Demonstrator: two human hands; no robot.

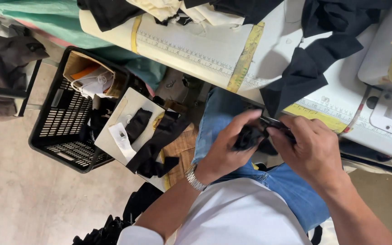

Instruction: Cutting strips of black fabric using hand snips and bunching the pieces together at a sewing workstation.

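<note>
Landmark: the black fabric piece, bunched above the lap in blue jeans, just short of the near edge of the white sewing surface.
Left grip: the left hand is closed on the fabric piece, thumb over its top and fingers under its left end; a metal watch sits on that wrist.
Right grip: the right hand pinches the right end of the fabric piece with thumb and forefinger; whether something thin and dark is also held there, I cannot tell.
Long axis: the fabric piece runs roughly left to right between the two grips, bulk toward the left.
Nearer hand: both touch it; the left holds most of it.
Beyond the fabric piece: a larger black cloth lies draped on the surface.
Left of the fabric piece: a black crate on the floor, with a pale board carrying black scraps resting over its corner.
</note>
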